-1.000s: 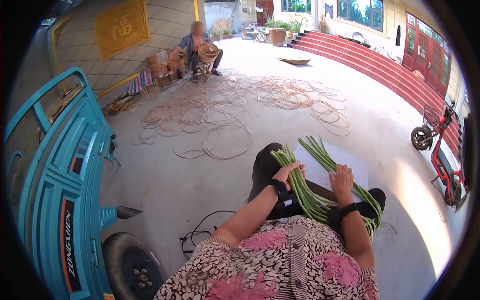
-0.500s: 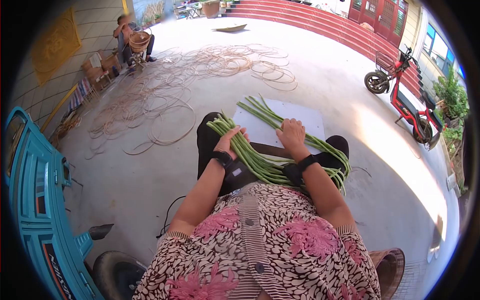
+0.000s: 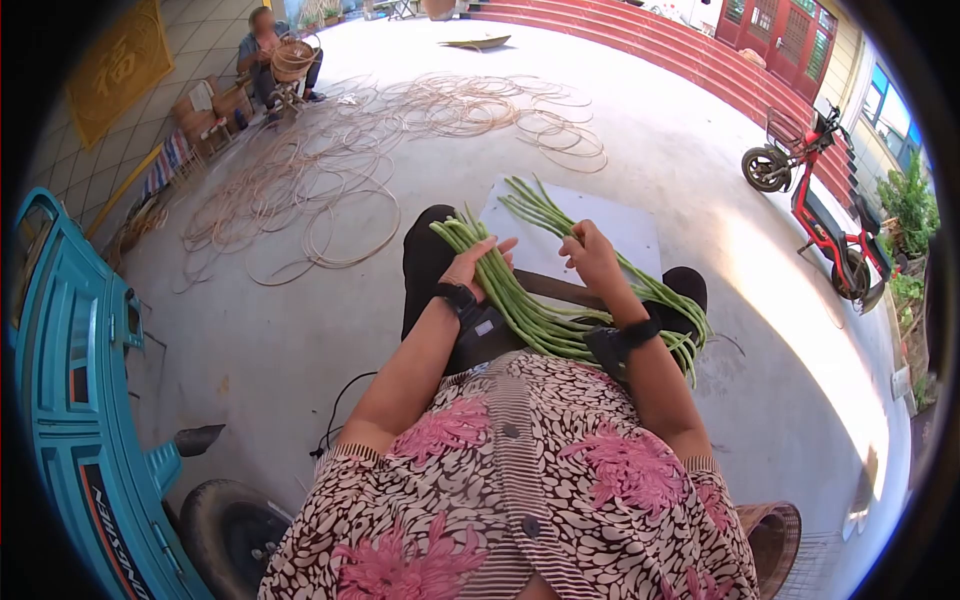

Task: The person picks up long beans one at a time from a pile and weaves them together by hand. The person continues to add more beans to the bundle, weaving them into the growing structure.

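Note:
A thick bundle of long green beans [image 3: 515, 300] lies across my lap and bends round in a loop near my right knee. My left hand [image 3: 475, 268] is wrapped round the bundle near its upper left end, thumb over the beans, some fingers showing past the far side. A thinner group of long beans [image 3: 535, 208] reaches up over a pale board [image 3: 630, 228]. At this group my right hand [image 3: 592, 252] is closed, fingers curled in a pinch. Its fingertips partly hide the beans they grip. Dark bands are on both wrists.
Loose coils of thin cane [image 3: 340, 195] spread over the concrete ahead. Beyond them a seated person [image 3: 265, 55] holds a woven basket [image 3: 292, 60]. A blue vehicle [image 3: 75, 370] stands at left, a red scooter [image 3: 825, 215] at right. Behind me sits a wicker basket [image 3: 775, 540].
My right hand has turned and curled its fingers from lying over the beans into a pinch. The left hand still holds the bundle, its fingers slightly more extended. The view has shifted a little.

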